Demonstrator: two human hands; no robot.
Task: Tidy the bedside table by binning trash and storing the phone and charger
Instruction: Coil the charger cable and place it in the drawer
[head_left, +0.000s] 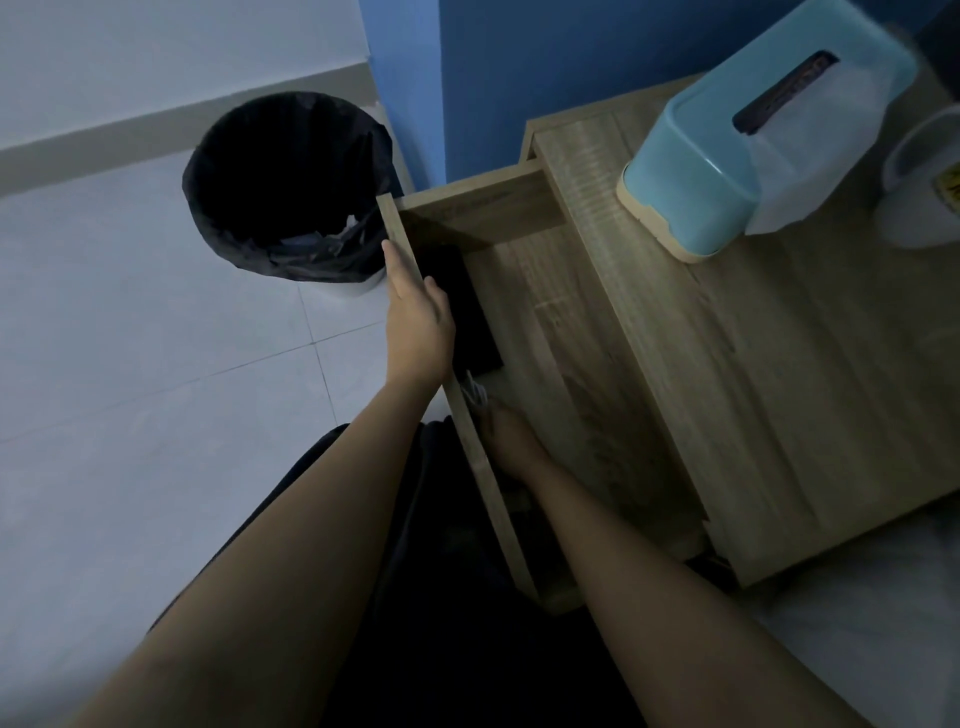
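Phone (460, 306) lying flat inside the open drawer (561, 332) of the bedside table (779, 395), tight against the front panel. Left hand (418, 322) draped over that panel's top edge, fingers out of sight, grip impossible to judge. Right hand (511, 441) down inside the drawer at the pale charger (475, 392); closed on it or not, can't tell. Black-lined bin (291, 187) on the floor just beside. Blue tissue box (748, 130) up on top.
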